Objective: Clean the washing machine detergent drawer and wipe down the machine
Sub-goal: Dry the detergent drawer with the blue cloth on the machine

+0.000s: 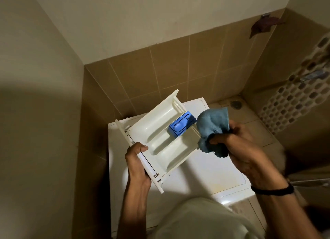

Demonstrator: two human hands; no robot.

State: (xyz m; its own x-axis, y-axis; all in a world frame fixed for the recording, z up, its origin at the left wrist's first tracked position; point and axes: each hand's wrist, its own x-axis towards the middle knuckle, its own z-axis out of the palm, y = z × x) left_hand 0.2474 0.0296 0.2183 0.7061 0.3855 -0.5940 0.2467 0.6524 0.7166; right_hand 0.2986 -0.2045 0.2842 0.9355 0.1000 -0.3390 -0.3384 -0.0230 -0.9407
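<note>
The white plastic detergent drawer (160,131), with a bright blue rectangular insert (181,125) in one compartment, is held tilted over the flat white top of the washing machine (214,172); the left hand (136,160) grips its front panel, thumb curled over the edge. The right hand (237,146), just beside the drawer's right side, has its fingers (218,140) clenched around a crumpled blue microfibre cloth (212,126), which seems to touch the drawer's rim; brown tiled walls (160,74) stand behind.

This is looking like a home bathroom serving as a laundry corner: a white boxy washing machine (205,169) is standing against glossy tan ceramic wall tiles (160,74), a round metal floor drain (236,104) is sitting beside it, and oval-patterned mosaic tiling (294,99) is covering the right wall.
</note>
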